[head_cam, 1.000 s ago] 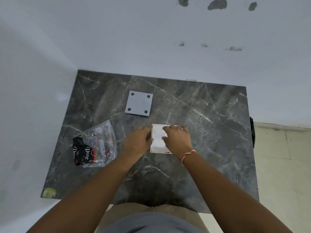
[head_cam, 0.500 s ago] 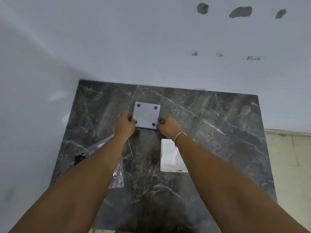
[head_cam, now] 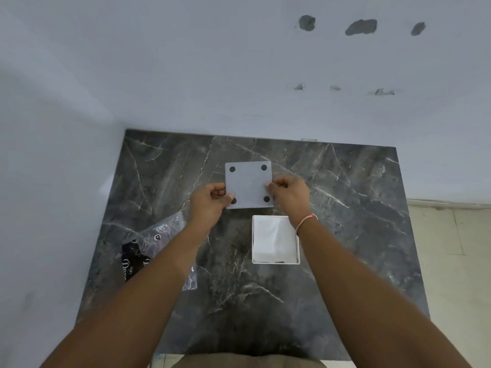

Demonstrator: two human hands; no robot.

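A grey square plate with a black round pad near each corner is held over the far middle of the dark marble table. My left hand pinches its left edge, thumb over the near-left pad. My right hand pinches its right edge. A white open square box sits on the table just nearer than the plate, beside my right wrist.
A clear plastic bag with black packaging inside lies at the table's left, partly under my left forearm. White walls close the table's far and left sides. Tiled floor shows to the right.
Both hands left the white box, reached to the grey plate and gripped its two side edges. The plate now looks raised and closer. The box stays on the table.
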